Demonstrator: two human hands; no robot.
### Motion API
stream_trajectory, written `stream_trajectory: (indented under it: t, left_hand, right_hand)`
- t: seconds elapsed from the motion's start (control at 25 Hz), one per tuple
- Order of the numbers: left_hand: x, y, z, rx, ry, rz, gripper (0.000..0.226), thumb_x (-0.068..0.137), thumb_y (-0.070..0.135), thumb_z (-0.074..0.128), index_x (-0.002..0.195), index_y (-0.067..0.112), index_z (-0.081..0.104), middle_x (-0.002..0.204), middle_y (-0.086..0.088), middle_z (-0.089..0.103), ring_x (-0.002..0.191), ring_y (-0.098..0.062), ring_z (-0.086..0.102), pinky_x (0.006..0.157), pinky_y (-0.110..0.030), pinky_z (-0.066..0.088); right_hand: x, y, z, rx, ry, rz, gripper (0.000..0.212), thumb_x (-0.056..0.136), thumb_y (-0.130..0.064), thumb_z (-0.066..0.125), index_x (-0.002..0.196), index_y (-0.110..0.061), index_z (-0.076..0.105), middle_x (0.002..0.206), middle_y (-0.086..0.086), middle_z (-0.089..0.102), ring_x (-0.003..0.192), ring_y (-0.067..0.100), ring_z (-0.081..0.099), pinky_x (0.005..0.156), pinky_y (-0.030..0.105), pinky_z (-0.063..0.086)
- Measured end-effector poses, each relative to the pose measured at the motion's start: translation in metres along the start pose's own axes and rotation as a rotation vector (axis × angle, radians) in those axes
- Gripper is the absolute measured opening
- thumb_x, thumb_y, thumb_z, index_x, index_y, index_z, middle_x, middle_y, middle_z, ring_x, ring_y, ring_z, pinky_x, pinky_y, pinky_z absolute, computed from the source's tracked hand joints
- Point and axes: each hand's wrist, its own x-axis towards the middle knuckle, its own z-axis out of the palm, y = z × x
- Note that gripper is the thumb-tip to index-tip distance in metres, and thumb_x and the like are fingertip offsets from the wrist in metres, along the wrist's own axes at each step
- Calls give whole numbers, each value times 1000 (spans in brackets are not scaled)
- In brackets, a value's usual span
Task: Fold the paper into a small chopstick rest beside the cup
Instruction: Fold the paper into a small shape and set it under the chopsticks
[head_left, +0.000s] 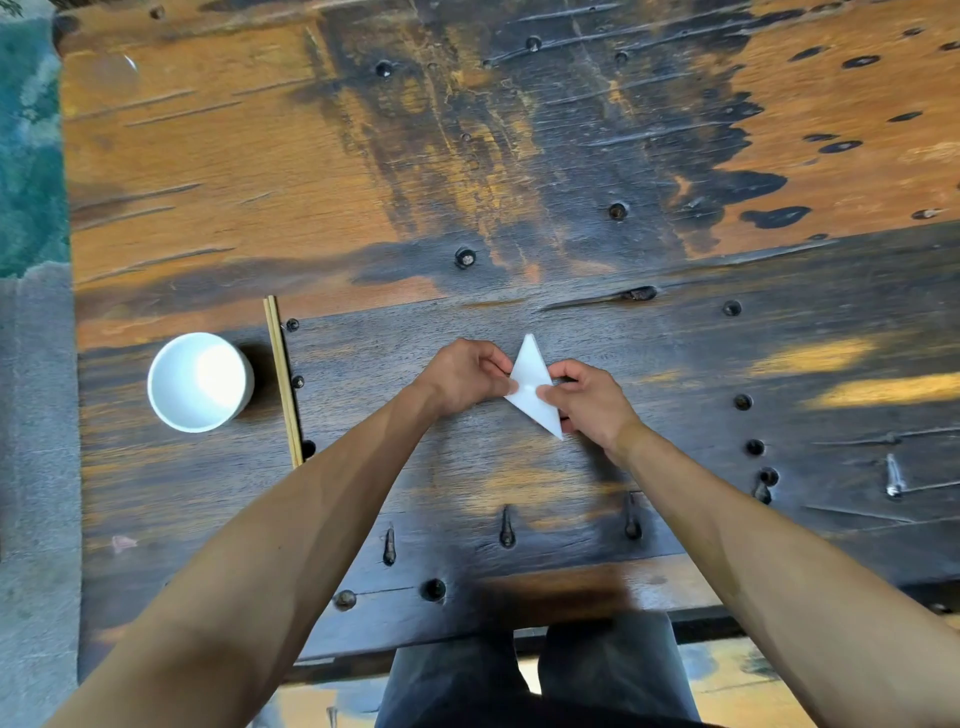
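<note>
Paper triangle pinched between both hands' fingers — above table.

No readable text, labels, brands or numbers anywhere. The white paper pinched between the left hand and right hand is blank. The white cup well left of the grip carries no print, nor do the chopsticks beside it.
</note>
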Motion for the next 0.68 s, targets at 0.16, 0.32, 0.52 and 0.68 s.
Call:
stream_trajectory:
  t: [0.16, 0.32, 0.52, 0.68]
  left_hand:
    - [1, -1, 3, 2, 35, 43, 24, 77, 14, 81, 95, 23, 67, 85, 2, 68, 75, -10, 62, 76, -26, 51]
    - [-1, -3, 9, -8, -16, 61, 17, 81, 12, 77, 83, 26, 68, 79, -2, 69, 68, -12, 58, 67, -31, 48]
    - [-5, -1, 13, 0, 114, 181, 19, 82, 8, 75, 85, 25, 67, 81, 6, 63, 66, -2, 53, 65, -14, 44]
    - [-5, -4, 16, 157, 169, 267, 21, 81, 12, 75, 84, 28, 63, 84, 12, 58, 74, -7, 54, 73, -23, 46]
  right_hand:
    - [-7, -3, -1, 122, -34, 4, 9, 91, -9, 66, 96, -15, 63, 79, -1, 74, 68, 12, 69, 54, 24, 51]
    - [-9, -3, -1, 150, -43, 16, 14, 91, -10, 66, 104, -10, 60, 86, 3, 74, 71, 14, 69, 58, 26, 54]
    - [-8, -2, 0, 124, -43, 69, 18, 93, -12, 64, 109, -9, 59, 95, 9, 73, 75, 17, 71, 63, 31, 59]
    - [-5, 0, 1, -111, -3, -3, 13, 91, -18, 64, 104, -15, 61, 97, 6, 73, 77, 16, 68, 71, 37, 59]
